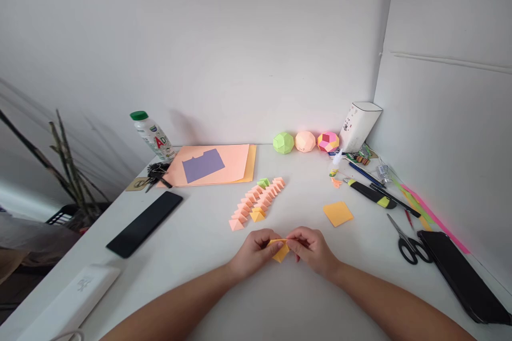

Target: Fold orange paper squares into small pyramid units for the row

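Between both hands is a small folded piece of orange paper (281, 254), held low over the front middle of the white table (296, 298). My left hand (256, 250) pinches its left side with thumb and fingers. On the right side, my right hand (314, 249) grips the paper's upper edge the same way. Just beyond the hands lie two rows of folded paper units (250, 200), mostly peach, with a few orange and green. A square of orange paper (338, 213) rests to the right of my right hand.
Three paper balls (305, 141) stand by the wall. Peach sheets (232, 162), a bottle (150, 130) and a black phone (144, 224) are at left. To the right are a glue bottle (336, 162), a utility knife (370, 193), scissors (408, 245) and a black case (464, 277).
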`<state>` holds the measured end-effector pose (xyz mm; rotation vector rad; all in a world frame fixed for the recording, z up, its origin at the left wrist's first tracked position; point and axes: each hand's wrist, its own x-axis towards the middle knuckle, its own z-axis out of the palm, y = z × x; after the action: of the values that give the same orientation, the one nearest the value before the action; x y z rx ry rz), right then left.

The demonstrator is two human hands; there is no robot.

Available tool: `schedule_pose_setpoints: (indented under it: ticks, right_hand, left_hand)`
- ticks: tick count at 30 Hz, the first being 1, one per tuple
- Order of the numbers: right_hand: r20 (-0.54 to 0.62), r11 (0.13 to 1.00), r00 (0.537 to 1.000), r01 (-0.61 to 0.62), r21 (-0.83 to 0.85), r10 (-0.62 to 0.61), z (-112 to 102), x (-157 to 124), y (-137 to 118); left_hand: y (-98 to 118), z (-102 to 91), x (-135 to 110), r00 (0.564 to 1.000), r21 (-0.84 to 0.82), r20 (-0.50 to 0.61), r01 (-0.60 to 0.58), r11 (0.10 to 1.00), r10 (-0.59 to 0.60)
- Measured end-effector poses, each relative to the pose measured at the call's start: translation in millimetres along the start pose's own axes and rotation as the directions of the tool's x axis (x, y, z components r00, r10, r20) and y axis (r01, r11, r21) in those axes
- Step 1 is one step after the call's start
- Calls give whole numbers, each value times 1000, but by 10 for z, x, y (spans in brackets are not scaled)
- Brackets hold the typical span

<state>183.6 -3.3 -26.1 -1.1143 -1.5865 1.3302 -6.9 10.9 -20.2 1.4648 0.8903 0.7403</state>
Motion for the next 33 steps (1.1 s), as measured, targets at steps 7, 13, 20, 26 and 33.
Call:
schedule_pose_setpoints:
  ticks: [7, 13, 20, 26, 33]
  right_hand:
    - [-12, 1000, 1000, 15, -14, -15, -2, 0, -1]
    - [-16, 999, 999, 29, -27, -30, 1, -2, 5]
    - [-51, 997, 996, 66, -42, -68, -6, -7, 4]
    - [-41, 997, 998, 55, -45, -57, -3, -6, 26]
    - [-30, 1000, 999, 9, -23, -10, -4, 2, 8]
  left_hand:
    - [-21, -16, -5, 1000, -69, 14, -8, 998, 9]
    - [-13, -14, 1, 1000, -86, 12, -17, 996, 18]
    - [-27, 10, 8, 996, -116, -76, 40, 992, -49]
    - [-53, -5, 10, 996, -140, -76, 30, 990, -41]
    - [-93, -12, 18, 998, -189, -56, 17, 982, -28]
